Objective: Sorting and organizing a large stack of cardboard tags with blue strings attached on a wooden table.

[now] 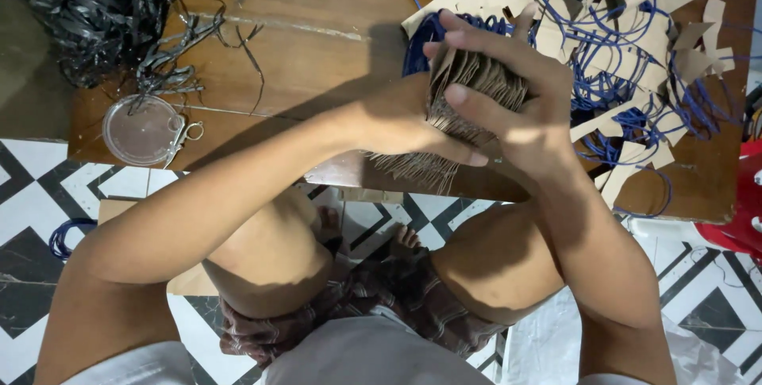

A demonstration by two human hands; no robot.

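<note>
Now, going left to right: at about ten o'clock on the wooden surface lies a tangle of black strips, and just below it a clear round lid with a small pair of scissors touching its right edge. None of these is in hand.

Toward the centre, the left hand closes around the left side of a thick stack of brown paper tags, its thumb stretched across the lower front and its fingers wrapped behind, out of sight. The stack is held above the near edge of the surface, just past twelve o'clock from the knees, its edges fanned a little at the bottom.

The right hand clamps the same stack from the right and top, fingers curled over the upper edge and thumb pressed on the face. Both hands are therefore closed on the tags, not apart.

To square the stack well, I judge the grip should loosen slightly so the tags can slide, then tap the lower edge on the surface, since the fanned bottom suggests they are uneven.

At two o'clock a heap of loose tags threaded with blue cords sits close behind the hands and could snag.
</note>
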